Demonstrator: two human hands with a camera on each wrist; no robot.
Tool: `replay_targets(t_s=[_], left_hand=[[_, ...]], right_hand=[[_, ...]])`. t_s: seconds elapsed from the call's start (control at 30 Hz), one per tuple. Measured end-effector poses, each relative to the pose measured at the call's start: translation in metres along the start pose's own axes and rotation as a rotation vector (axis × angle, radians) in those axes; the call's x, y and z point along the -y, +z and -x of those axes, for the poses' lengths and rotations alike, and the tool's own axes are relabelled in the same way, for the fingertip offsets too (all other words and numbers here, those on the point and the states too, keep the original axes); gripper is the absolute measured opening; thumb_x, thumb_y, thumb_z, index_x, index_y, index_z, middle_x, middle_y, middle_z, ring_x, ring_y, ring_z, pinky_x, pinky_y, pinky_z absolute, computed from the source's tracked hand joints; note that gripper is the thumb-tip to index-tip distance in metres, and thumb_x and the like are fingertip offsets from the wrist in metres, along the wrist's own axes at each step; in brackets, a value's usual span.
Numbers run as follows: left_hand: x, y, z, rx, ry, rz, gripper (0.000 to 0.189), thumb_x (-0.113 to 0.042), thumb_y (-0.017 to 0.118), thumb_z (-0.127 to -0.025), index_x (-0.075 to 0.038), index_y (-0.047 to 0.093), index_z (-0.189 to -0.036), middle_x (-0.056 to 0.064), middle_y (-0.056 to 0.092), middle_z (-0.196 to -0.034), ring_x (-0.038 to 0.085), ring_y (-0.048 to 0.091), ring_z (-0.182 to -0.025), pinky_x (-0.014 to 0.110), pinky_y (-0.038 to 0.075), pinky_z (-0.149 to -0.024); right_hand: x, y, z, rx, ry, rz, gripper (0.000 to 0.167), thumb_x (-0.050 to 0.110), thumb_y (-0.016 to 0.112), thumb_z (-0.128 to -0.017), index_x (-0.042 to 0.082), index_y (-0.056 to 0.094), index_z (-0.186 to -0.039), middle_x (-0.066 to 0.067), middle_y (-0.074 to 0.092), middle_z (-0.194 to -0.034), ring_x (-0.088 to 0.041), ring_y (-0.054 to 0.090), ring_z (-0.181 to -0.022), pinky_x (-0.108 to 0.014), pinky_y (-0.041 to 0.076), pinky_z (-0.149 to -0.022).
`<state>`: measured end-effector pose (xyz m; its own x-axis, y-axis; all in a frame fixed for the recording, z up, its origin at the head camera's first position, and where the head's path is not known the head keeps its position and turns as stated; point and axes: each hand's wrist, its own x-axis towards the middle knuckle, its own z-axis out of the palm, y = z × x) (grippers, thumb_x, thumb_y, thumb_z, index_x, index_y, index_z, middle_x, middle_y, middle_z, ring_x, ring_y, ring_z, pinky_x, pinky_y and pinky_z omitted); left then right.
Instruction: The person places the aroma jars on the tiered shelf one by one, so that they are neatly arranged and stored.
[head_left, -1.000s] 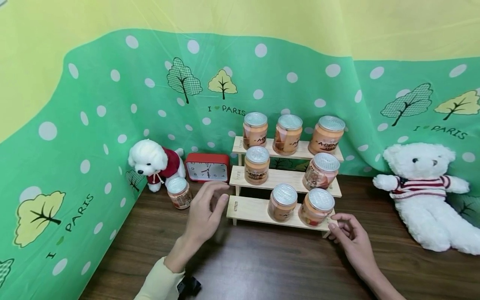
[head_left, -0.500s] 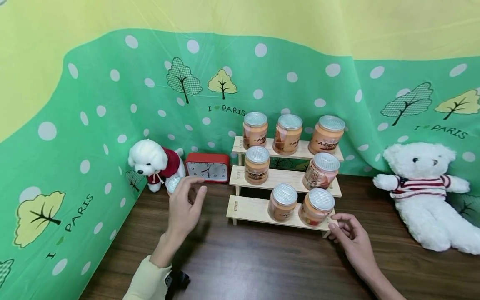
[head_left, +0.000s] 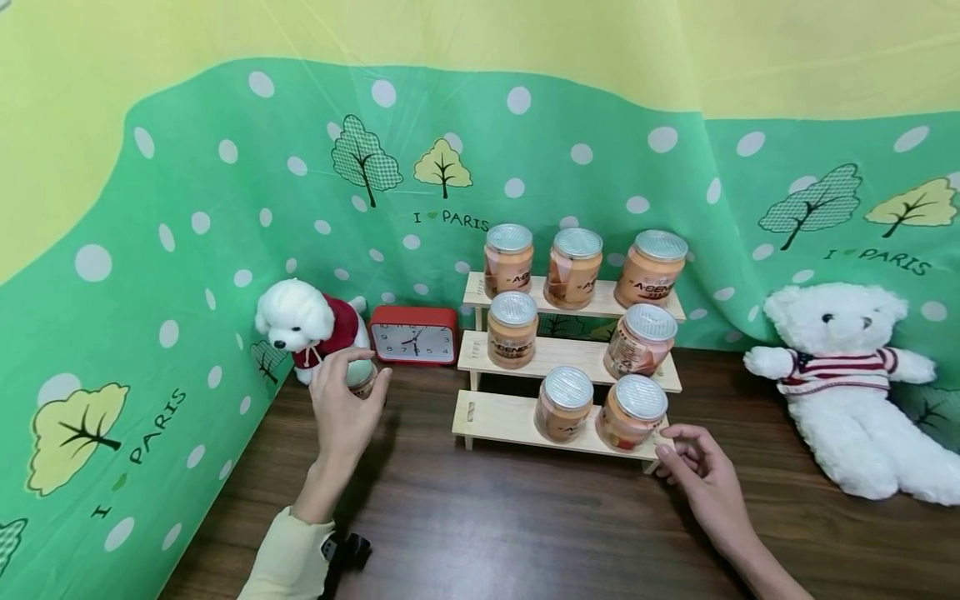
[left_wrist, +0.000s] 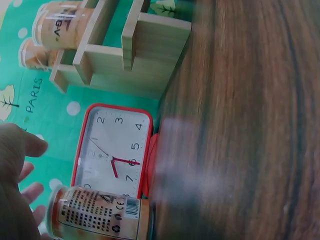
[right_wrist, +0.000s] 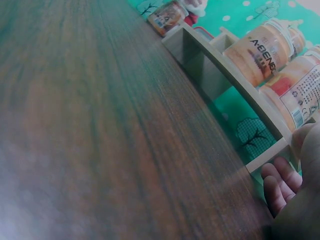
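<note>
A jar (head_left: 362, 380) with a silver lid stands on the table in front of the plush dog, partly hidden by my left hand (head_left: 343, 417). In the left wrist view, the fingers and thumb are spread beside this jar (left_wrist: 100, 215), with a gap between thumb and jar. My right hand (head_left: 708, 487) grips the right end of the lowest step of a three-step wooden display stand (head_left: 498, 417). Its thumb lies at the step's edge, its fingers curled by the end leg. Several matching orange jars stand on the steps, two of them on the lowest step's right half.
A red alarm clock (head_left: 415, 310) stands between the jar and the stand. Behind the jar sits a white plush dog (head_left: 296, 312) in a red top. At the right a white teddy bear (head_left: 840, 417) leans on the green curtain (head_left: 300, 217). The table (head_left: 480, 533) is dark wood.
My left hand has moved leftward, from near the clock and the stand's left end to the lone jar. The right hand stays at the stand's end.
</note>
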<state>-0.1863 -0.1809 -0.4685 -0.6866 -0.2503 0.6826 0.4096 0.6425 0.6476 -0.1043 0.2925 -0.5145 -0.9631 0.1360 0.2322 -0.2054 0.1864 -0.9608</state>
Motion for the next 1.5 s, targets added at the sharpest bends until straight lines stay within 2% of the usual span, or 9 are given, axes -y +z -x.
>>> replay_targets(t_s=[0.23, 0.4, 0.67, 0.87, 1.03, 1.27, 1.5], left_hand=[[0.006, 0.004, 0.006, -0.003, -0.134, 0.013, 0.037, -0.003, 0.091, -0.085, 0.002, 0.071, -0.117, 0.025, 0.064, -0.134, 0.049, 0.05, -0.126, 0.065, 0.035, -0.11], [0.009, 0.008, 0.01, -0.037, -0.2, 0.034, 0.041, -0.001, 0.089, -0.086, 0.002, 0.071, -0.122, 0.029, 0.054, -0.144, 0.052, 0.04, -0.137, 0.068, 0.031, -0.114], [0.016, 0.009, 0.012, -0.047, -0.336, 0.041, 0.043, -0.004, 0.089, -0.087, 0.002, 0.069, -0.125, 0.028, 0.056, -0.143, 0.05, 0.047, -0.139, 0.065, 0.036, -0.115], [0.02, 0.01, 0.013, -0.044, -0.35, 0.055, 0.043, -0.004, 0.09, -0.088, 0.0, 0.07, -0.126, 0.028, 0.06, -0.139, 0.046, 0.055, -0.133, 0.06, 0.043, -0.112], [0.021, 0.009, 0.013, -0.057, -0.337, 0.06, 0.042, -0.004, 0.092, -0.087, 0.0, 0.072, -0.124, 0.025, 0.063, -0.138, 0.044, 0.058, -0.13, 0.057, 0.043, -0.112], [0.021, 0.008, 0.013, -0.092, -0.34, 0.082, 0.039, -0.004, 0.095, -0.084, -0.001, 0.077, -0.118, 0.018, 0.071, -0.135, 0.037, 0.064, -0.127, 0.052, 0.046, -0.108], [0.019, 0.007, 0.012, -0.1, -0.331, 0.082, 0.04, -0.009, 0.099, -0.081, -0.004, 0.08, -0.116, 0.012, 0.076, -0.132, 0.027, 0.066, -0.125, 0.035, 0.047, -0.102]], right_hand=[[-0.001, 0.0, -0.001, -0.003, -0.004, 0.0, 0.019, -0.009, 0.066, -0.106, -0.007, 0.06, -0.124, 0.001, 0.07, -0.085, -0.01, 0.07, -0.072, -0.021, 0.055, -0.062], [-0.001, -0.001, 0.0, -0.003, 0.003, 0.007, 0.019, -0.009, 0.066, -0.106, -0.006, 0.061, -0.124, 0.001, 0.07, -0.085, -0.01, 0.07, -0.072, -0.022, 0.055, -0.062], [-0.001, -0.001, 0.0, -0.006, 0.009, 0.012, 0.019, -0.009, 0.066, -0.106, -0.004, 0.062, -0.124, -0.001, 0.07, -0.085, -0.01, 0.07, -0.072, -0.022, 0.055, -0.062], [0.0, -0.003, 0.0, -0.008, 0.02, 0.02, 0.02, -0.007, 0.067, -0.107, -0.005, 0.061, -0.126, 0.0, 0.07, -0.086, -0.011, 0.07, -0.072, -0.022, 0.055, -0.062], [0.001, -0.003, 0.0, -0.007, 0.024, 0.028, 0.02, -0.006, 0.067, -0.107, -0.005, 0.061, -0.126, 0.0, 0.07, -0.087, -0.011, 0.07, -0.073, -0.022, 0.056, -0.063], [0.0, -0.002, 0.0, -0.006, 0.021, 0.025, 0.02, -0.007, 0.067, -0.107, -0.004, 0.062, -0.125, -0.001, 0.07, -0.086, -0.011, 0.07, -0.073, -0.022, 0.055, -0.063], [0.0, -0.001, -0.001, -0.003, 0.011, 0.018, 0.02, -0.008, 0.067, -0.106, -0.007, 0.06, -0.125, 0.0, 0.069, -0.085, -0.01, 0.07, -0.072, -0.022, 0.055, -0.062]])
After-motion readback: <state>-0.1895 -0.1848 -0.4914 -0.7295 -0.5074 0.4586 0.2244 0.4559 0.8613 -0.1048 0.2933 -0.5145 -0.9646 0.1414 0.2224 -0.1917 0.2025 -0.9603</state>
